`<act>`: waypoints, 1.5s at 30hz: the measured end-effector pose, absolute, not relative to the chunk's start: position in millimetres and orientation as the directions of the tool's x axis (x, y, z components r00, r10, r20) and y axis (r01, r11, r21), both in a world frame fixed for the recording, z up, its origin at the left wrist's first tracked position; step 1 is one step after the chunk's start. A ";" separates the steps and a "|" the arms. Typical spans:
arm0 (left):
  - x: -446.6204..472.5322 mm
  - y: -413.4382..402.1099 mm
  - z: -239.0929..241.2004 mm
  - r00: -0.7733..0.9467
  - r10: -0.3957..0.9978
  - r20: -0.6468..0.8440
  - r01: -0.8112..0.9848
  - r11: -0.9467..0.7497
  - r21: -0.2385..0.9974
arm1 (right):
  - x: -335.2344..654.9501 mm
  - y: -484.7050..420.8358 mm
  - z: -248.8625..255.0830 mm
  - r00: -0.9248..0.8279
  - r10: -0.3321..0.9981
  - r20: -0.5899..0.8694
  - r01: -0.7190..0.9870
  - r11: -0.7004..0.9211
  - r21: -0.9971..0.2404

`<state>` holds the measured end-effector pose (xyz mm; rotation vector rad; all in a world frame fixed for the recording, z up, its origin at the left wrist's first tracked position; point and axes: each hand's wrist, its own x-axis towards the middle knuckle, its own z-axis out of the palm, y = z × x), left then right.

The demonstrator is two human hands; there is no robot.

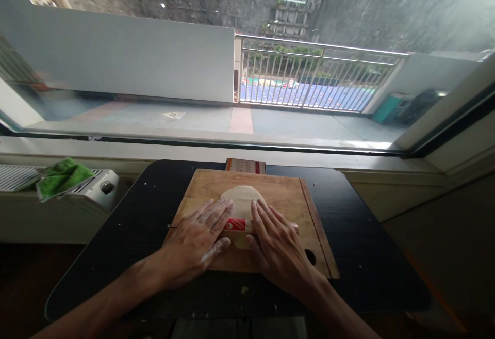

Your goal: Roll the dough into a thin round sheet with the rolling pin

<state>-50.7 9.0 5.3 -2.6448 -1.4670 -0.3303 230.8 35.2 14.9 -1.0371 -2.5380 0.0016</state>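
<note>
A flat round of pale dough (pixel 243 199) lies on a wooden cutting board (pixel 290 194). Across the dough's near part lies a rolling pin (pixel 237 224) with a red and white label, mostly hidden under my hands. My left hand (pixel 197 238) rests flat on the pin's left part, fingers stretched out and dusted with flour. My right hand (pixel 276 241) lies flat on the pin's right part, fingers pointing forward over the dough's edge.
The board sits on a black table (pixel 359 236) speckled with flour, against a wide window. A red and white box (pixel 246 165) stands behind the board. At the left, a green cloth (pixel 62 176) lies on a white radiator (pixel 98 189).
</note>
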 end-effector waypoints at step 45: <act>-48.1 133.9 9.0 0.208 0.948 0.242 0.952 -0.253 0.174 | 200.0 146.9 35.6 -0.433 0.881 0.190 0.848 0.470 -0.244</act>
